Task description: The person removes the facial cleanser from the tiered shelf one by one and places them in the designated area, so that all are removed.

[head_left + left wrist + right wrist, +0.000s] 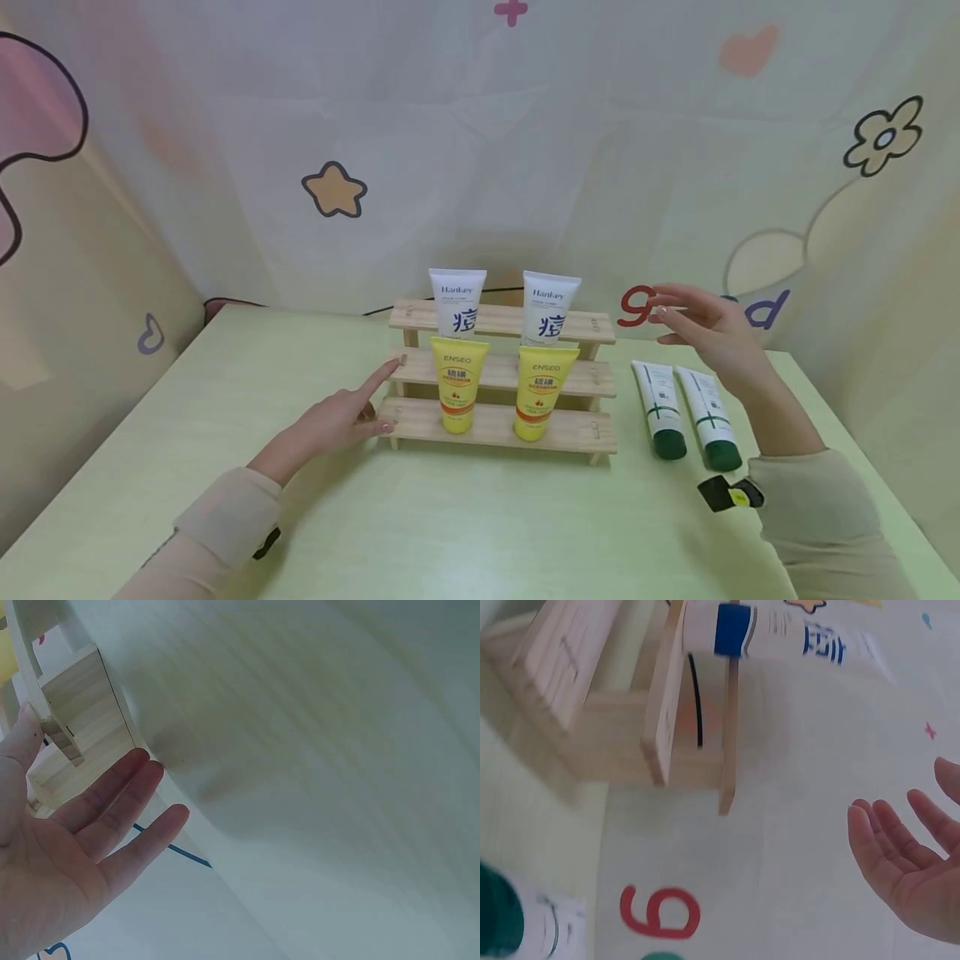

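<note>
A three-step wooden rack (495, 421) stands mid-table. Two yellow tubes (458, 387) stand on its lowest step, and two white Hankey tubes (551, 307) stand upright farther back, their lower ends partly hidden. My left hand (337, 421) touches the rack's left end with thumb and index finger; in the left wrist view its other fingers (120, 795) are extended. To the right, my right hand (705, 329) hovers in the air, fingers loosely bent and holding nothing. Below it lie two white tubes with green caps (658, 408) side by side on the table.
The pale green table (480, 517) meets a printed cloth (420, 167) at the back and sides. A dark strap piece with a yellow label (735, 494) sits at my right wrist.
</note>
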Available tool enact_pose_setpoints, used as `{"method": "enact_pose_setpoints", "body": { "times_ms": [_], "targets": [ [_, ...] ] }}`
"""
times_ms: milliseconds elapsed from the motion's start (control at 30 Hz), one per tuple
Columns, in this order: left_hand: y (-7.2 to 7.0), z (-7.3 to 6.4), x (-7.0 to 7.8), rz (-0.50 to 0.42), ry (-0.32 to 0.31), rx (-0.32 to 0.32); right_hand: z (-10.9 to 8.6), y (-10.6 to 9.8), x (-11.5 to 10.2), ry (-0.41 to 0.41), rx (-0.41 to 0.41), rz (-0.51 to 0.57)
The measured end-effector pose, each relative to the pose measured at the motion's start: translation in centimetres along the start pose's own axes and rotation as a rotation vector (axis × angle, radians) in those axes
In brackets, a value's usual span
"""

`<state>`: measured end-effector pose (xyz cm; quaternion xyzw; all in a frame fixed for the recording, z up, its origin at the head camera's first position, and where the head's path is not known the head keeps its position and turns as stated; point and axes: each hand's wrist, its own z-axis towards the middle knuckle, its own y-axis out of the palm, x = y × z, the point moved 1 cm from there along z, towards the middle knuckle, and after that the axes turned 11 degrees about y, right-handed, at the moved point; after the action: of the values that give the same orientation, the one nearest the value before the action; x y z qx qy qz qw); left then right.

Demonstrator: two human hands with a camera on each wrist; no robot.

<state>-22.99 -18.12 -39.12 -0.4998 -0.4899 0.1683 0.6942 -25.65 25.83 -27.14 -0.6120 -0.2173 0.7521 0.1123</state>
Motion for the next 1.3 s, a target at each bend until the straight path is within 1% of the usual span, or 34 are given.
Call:
{"method": "enact_pose_setpoints", "body": {
  "times_ms": [133,233,300,333,433,567,667,833,933,1167,1300],
  "targets": [
    [-0.1,0.1,-0.1,-0.001,-0.001,0.0,0.6,1.7,-1.1,-0.065,-0.008,0.052],
    [-0.2,0.0,-0.1,-0.011,0.013,0.0,1.1,3.0,-1.5,-0.08,-0.009,0.068],
    [-0.2,-0.1,0.0,-0.018,0.026,0.003,1.3,3.8,-1.7,-0.072,0.002,0.074],
    [-0.2,-0.1,0.1,-0.014,0.039,0.005,1.5,4.2,-1.8,-0.061,0.006,0.074],
    [-0.2,-0.2,0.1,-0.015,0.051,0.007,2.0,5.4,-2.1,-0.022,0.013,0.078],
    [-0.1,-0.2,0.0,-0.023,0.017,0.0,2.9,6.7,-2.3,0.036,0.006,0.095],
    [0.0,-0.1,-0.1,-0.019,-0.002,-0.003,3.4,7.6,-2.4,0.065,-0.008,0.119],
    [-0.1,-0.1,-0.1,-0.015,0.006,0.0,4.1,8.7,-2.6,0.081,-0.025,0.156],
    [-0.1,-0.1,-0.1,-0.011,0.011,-0.001,4.4,9.1,-2.7,0.095,-0.017,0.156],
    [0.0,0.0,-0.1,-0.01,0.009,0.0,4.7,9.7,-2.5,0.126,0.05,0.167],
    [0.0,0.0,-0.1,-0.01,0.005,0.003,4.4,9.6,-2.4,0.117,0.097,0.167]
  ]
}}
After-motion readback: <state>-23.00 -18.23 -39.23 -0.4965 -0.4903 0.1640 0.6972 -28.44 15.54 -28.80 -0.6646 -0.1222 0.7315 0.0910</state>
